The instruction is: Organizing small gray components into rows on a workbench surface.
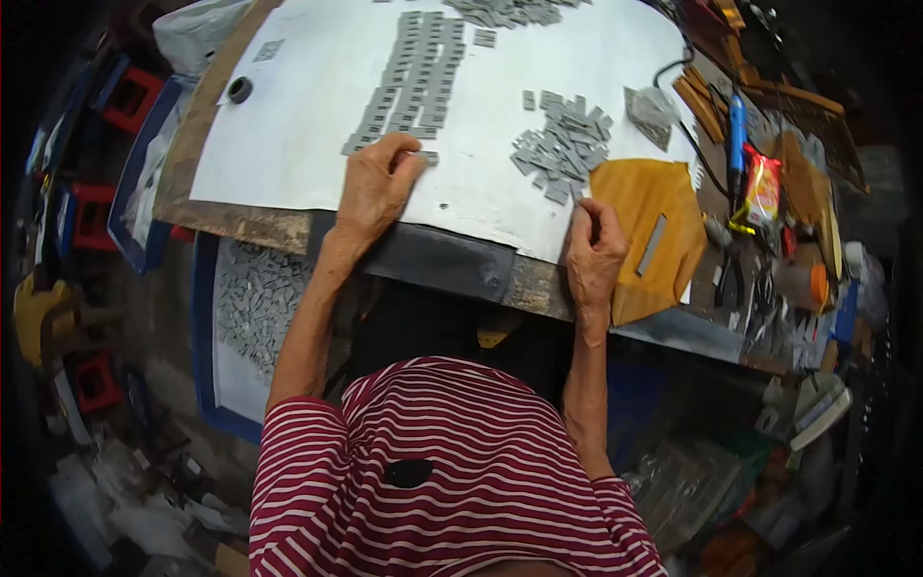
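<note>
My left hand (378, 188) is closed at the near end of several rows of small flat grey plates (418, 77). A single small grey plate (430, 158) shows at its fingertips, pinched there. At the near edge of the white sheet (288, 135), my right hand (596, 252) has its fingers curled together. Whatever they may hold is too small to make out. Just beyond it lies a loose heap of the same grey plates (565, 144). Beside that hand, a brown board (663, 207) carries a narrow grey strip (652, 244).
More grey plates (505, 10) are heaped at the far edge. A black ring (239, 90) lies at left. Pliers (731, 282), a blue pen-like tool (737, 135) and a red packet (762, 188) crowd the right. Below the table's left, a blue tray (205, 327) holds many grey pieces.
</note>
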Demonstrator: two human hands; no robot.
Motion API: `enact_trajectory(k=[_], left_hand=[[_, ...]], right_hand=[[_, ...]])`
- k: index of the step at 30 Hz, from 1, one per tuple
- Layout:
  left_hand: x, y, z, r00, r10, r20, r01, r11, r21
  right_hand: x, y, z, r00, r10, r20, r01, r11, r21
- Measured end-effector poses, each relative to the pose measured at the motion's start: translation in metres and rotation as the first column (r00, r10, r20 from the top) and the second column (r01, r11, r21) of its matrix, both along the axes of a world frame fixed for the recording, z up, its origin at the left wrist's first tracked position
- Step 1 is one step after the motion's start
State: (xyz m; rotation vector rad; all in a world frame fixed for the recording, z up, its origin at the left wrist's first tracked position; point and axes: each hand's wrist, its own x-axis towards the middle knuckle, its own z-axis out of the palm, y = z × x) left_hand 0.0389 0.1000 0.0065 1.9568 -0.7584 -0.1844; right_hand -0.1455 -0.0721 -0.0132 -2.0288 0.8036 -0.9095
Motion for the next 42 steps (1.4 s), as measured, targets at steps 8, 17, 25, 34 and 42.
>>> enact_trajectory(k=[8,17,25,34,42], left_hand=[[0.005,0.004,0.0,0.98,-0.038,0.194,0.02,0.996,0.091],[0.012,0.005,-0.006,0.885,-0.142,0.443,0.064,0.981,0.185],[0.015,0.002,-0.007,0.873,-0.172,0.457,0.061,0.967,0.249],[0.01,0.002,-0.003,0.883,-0.148,0.446,0.052,0.974,0.219],[-0.033,-0.031,0.021,0.963,-0.256,0.082,0.265,0.954,-0.137]], right_hand=[[0.002,-0.005,-0.01,0.999,0.008,0.043,-0.01,0.999,0.047],[0.006,-0.003,0.008,0.997,-0.038,-0.071,0.027,0.988,-0.152],[0.012,-0.003,0.011,0.957,-0.1,-0.272,0.029,0.967,-0.255],[0.01,0.0,0.012,0.954,-0.099,-0.282,0.024,0.966,-0.259],[0.004,0.008,0.02,0.989,-0.061,-0.135,0.021,0.958,-0.284]])
